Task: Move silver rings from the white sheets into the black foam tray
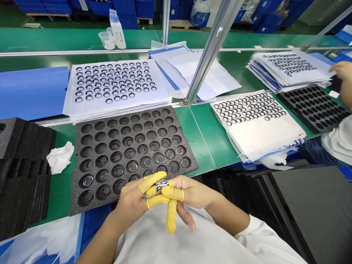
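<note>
My left hand (134, 194) and my right hand (189, 192) meet at the near edge of the foam tray, with yellow finger cots on several fingertips. Between their fingers is a short stack of shiny metal rings (161, 186). Both hands are closed on it; one right finger points down, away from the stack. Behind them lies a dark foam tray (95, 156) with round pockets. Rings sit in many of its nearer pockets, while the farther rows look bare. Past the tray, rows of similar rings (115, 82) lie on a pile of white sheets (162, 96).
Stacked foam trays (24, 176) and a crumpled tissue (60, 157) are at left. A metal post (209, 51) rises behind the tray. At right are another ring-covered paper pile (255, 135), a second foam tray (316, 106) and a co-worker's hand (343, 73). A bottle (118, 33) stands at back.
</note>
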### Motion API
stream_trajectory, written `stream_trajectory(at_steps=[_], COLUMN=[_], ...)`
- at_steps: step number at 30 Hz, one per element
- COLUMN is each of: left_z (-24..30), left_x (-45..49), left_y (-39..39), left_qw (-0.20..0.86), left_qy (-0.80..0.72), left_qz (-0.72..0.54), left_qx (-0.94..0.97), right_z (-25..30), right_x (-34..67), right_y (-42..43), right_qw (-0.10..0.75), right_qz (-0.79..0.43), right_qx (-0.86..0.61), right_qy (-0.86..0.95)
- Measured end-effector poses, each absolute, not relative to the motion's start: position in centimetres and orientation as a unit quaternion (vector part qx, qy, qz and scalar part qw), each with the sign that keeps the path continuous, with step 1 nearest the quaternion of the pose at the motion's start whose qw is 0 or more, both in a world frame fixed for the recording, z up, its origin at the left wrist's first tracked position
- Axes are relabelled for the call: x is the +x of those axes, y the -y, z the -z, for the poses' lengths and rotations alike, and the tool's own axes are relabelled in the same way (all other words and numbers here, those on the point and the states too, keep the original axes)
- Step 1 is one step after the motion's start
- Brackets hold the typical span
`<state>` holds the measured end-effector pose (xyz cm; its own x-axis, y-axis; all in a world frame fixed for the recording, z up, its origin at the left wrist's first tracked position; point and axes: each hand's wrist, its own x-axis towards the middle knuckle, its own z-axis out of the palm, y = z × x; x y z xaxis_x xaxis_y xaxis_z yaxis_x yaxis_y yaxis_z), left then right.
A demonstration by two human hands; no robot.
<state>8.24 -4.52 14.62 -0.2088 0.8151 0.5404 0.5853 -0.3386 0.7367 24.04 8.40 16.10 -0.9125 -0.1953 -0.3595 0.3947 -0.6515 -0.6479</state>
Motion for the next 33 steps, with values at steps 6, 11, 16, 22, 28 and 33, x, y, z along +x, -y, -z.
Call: stream_trajectory(at_steps=[6,11,16,22,28,33], left_z=[-14.7,-14.2,-14.0,-14.5,-14.8,-14.9], left_x=[8.2,8.1,8.5,8.7,8.9,8.6], left_y=[4.7,5.0,5.0,4.6,4.3,4.4], left_qw=[0.133,0.105,0.088,0.070,0.061,-0.011], left_qy=[-0.550,-0.539,-0.536,-0.549,-0.556,-0.539], left_qz=[-0.534,-0.541,-0.551,-0.575,-0.575,-0.536], left_qx=[0.628,0.636,0.633,0.603,0.597,0.650], right_z=[-16.6,-16.8,-16.8,-16.8,-16.1,-16.2], right_x=[24.0,24.0,23.9,23.8,24.1,24.0], right_y=[-8.4,-8.6,-8.6,-9.1,-8.7,-7.9], right_qw=[0.164,0.178,0.196,0.206,0.173,0.135], right_qz=[0.891,0.878,0.878,0.902,0.913,0.899], right_qx=[0.120,0.141,0.130,0.058,0.100,0.147], right_qy=[-0.406,-0.423,-0.417,-0.375,-0.355,-0.389])
